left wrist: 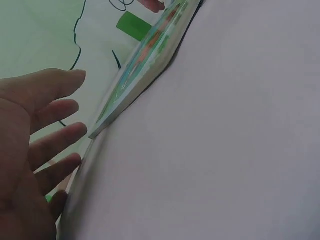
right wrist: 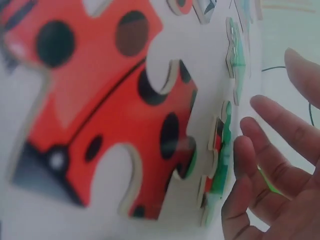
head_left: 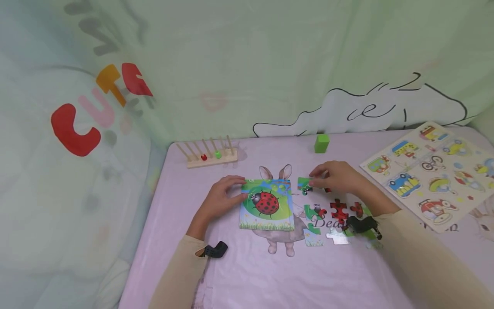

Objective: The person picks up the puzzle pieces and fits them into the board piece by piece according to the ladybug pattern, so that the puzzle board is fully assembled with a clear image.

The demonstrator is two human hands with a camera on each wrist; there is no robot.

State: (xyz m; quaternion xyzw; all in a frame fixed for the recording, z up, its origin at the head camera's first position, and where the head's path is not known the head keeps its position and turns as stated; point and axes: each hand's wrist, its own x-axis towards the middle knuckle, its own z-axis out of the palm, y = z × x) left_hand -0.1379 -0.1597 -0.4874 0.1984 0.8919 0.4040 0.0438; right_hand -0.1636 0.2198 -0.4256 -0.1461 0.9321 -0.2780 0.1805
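Head view: left hand point(head_left: 221, 197) is resting, fingers unclenched, at the ladybird board's point(head_left: 266, 204) left edge; right hand point(head_left: 339, 178), nearer the green puzzle piece point(head_left: 302, 183), is hovering ungrasping, piece lying just leftward, contact unclear.

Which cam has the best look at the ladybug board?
Head view: the ladybug board lies face-up, its printed picture easy to read. Left wrist catches it at a steep slant, picture squashed, cut by the frame's top. Right wrist: can't make it out there.
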